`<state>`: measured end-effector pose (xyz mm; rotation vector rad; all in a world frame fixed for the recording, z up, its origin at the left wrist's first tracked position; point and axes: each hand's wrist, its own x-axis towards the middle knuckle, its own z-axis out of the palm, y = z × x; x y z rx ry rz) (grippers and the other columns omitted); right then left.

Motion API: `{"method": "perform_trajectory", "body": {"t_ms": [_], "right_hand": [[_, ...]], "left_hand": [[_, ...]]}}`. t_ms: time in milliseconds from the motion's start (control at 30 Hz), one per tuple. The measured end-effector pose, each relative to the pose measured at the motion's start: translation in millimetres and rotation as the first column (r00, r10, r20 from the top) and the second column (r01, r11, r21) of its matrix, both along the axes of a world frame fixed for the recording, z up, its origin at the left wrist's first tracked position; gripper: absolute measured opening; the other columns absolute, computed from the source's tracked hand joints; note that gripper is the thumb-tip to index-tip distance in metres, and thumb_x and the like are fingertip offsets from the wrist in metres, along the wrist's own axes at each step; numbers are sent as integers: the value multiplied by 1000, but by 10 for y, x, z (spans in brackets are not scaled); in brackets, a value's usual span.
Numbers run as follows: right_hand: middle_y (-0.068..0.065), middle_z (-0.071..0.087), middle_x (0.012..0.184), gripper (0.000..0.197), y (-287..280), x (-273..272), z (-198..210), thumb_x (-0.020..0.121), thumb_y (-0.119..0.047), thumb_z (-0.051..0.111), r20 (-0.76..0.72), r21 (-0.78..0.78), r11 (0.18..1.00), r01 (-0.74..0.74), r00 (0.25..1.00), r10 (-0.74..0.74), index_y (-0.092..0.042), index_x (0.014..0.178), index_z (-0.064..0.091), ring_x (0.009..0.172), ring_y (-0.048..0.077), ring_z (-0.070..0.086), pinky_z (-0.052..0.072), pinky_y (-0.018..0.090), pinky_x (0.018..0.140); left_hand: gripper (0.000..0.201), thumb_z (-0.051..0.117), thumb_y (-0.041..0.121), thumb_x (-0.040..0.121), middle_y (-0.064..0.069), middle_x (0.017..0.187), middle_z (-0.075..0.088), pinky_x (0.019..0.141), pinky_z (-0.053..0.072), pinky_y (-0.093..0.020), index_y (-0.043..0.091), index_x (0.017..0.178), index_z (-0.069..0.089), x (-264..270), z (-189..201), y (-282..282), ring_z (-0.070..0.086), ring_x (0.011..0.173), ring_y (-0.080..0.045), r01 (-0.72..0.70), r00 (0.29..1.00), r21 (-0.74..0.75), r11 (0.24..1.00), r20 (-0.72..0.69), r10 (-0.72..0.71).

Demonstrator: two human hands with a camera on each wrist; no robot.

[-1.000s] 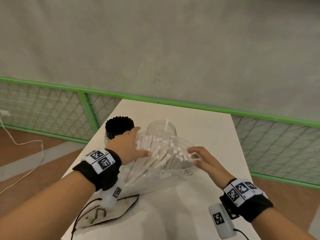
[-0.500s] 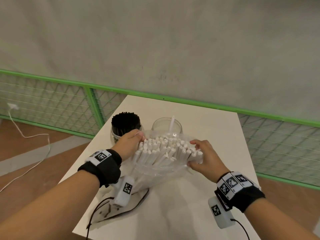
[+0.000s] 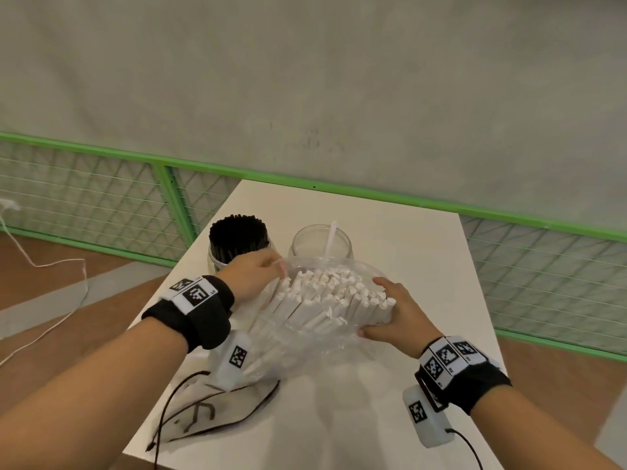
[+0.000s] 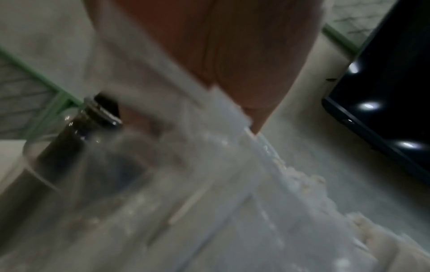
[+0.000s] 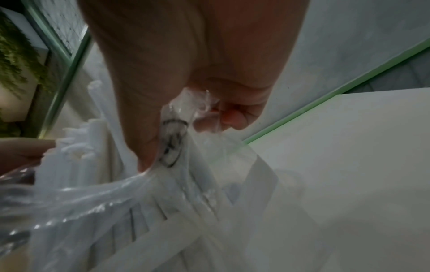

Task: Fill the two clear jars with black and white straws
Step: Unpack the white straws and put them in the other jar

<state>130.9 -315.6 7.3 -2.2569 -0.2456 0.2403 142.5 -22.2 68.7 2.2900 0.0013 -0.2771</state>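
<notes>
Straws, the white ones (image 3: 334, 296), stand bunched in a clear bag (image 3: 305, 344) on the counter (image 3: 407, 252), just in front of the two jars. The left jar (image 3: 237, 240) is packed with black straws; the right jar (image 3: 320, 242) holds a single white straw and is otherwise bare.

The left hand (image 3: 252, 276) pinches the bag's rim at the bundle's left side, fingers curled on the film. The right hand (image 3: 397, 317) wraps the bundle's right side, thumb on top, fingers curled under; its wrist view shows bunched plastic caught in the fingers.

The step in hand looks like freeing the white bundle from the bag so it can go into the right jar. To do it well:

- Peel the film down evenly on both sides so the straw tops clear the rim together, rather than tugging one side and fanning them.
- Grip the straws themselves, not the plastic; film caught in the grip would probably let the bundle slide.
- Take a bundle narrower than the jar mouth, which looks smaller than the whole bunch.
- Keep the straws upright and square their lower ends on the counter before lifting.
- Mind the jars close behind: a forward push could knock the nearly empty one.
</notes>
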Motion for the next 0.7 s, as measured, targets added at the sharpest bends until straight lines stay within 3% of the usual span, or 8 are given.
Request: {"method": "perform_trajectory", "body": {"t_ms": [100, 200, 267, 333, 433, 500, 600, 700], "right_hand": [[-3, 35, 119, 105, 25, -21, 10, 62, -29, 87, 59, -21, 999, 29, 998, -28, -26, 145, 22, 111, 12, 43, 38, 21, 90], [-2, 34, 116, 111, 35, -16, 49, 60, -31, 87, 134, -66, 997, 36, 991, -27, -26, 146, 17, 100, 14, 49, 43, 24, 84], [-3, 34, 117, 115, 20, -37, 53, 60, -33, 87, 148, -124, 992, 15, 989, 3, -26, 148, 13, 93, 18, 54, 49, 31, 83], [-4, 34, 119, 117, -12, -70, 44, 62, -33, 86, 138, -152, 988, 3, 990, 18, -28, 150, 9, 88, 20, 57, 51, 35, 81], [-6, 35, 119, 118, -59, -101, 26, 63, -33, 86, 148, -161, 987, -13, 988, 37, -27, 150, 7, 90, 21, 57, 52, 36, 80], [-6, 36, 118, 118, -77, -106, 15, 62, -32, 86, 153, -149, 989, -18, 987, 41, -29, 150, 8, 91, 23, 57, 52, 37, 80], [-8, 35, 116, 117, -84, -104, 19, 61, -32, 86, 156, -140, 990, -15, 987, 37, -33, 149, 9, 90, 23, 58, 52, 37, 78], [-9, 34, 116, 116, -75, -102, 28, 61, -33, 86, 153, -165, 986, -20, 987, 45, -33, 149, 11, 89, 24, 59, 53, 37, 77]], "left_hand": [[33, 37, 26, 99, -2, 93, 63, 77, 38, -25, 10, 86, 63, -28, 79, -64, 53, 86, -13, 12, 1000, -77, 997, -13, -13], [34, 34, 22, 100, -4, 85, 63, 78, 39, -28, 14, 74, 54, -20, 47, -135, 55, 85, -19, -68, 998, -157, 985, 3, 69], [26, 36, 27, 99, 1, 87, 62, 77, 40, -31, 19, 83, 55, -8, 74, -163, 56, 90, -20, -45, 999, -18, 999, 26, 45], [19, 43, 29, 95, 4, 100, 59, 80, 42, -30, 21, 108, 53, -1, 226, -239, 55, 96, -18, 62, 997, 160, 985, 37, -69], [46, 53, 28, 88, 8, 122, 51, 94, 41, -30, 25, 133, 42, 64, 482, -480, 51, 113, -16, 235, 969, 232, 944, 17, -245], [56, 54, 38, 89, 3, 140, 45, 101, 37, -32, 27, 140, 33, 147, 580, -689, 46, 124, -19, 333, 940, 276, 902, -20, -341], [65, 48, 53, 90, -3, 145, 41, 104, 32, -31, 25, 145, 27, 275, 612, -915, 41, 130, -24, 414, 908, 424, 805, -139, -394], [51, 45, 49, 94, -8, 141, 47, 98, 32, -29, 17, 133, 49, 355, 542, -1005, 43, 127, -26, 413, 910, 466, 782, -179, -374]]}}
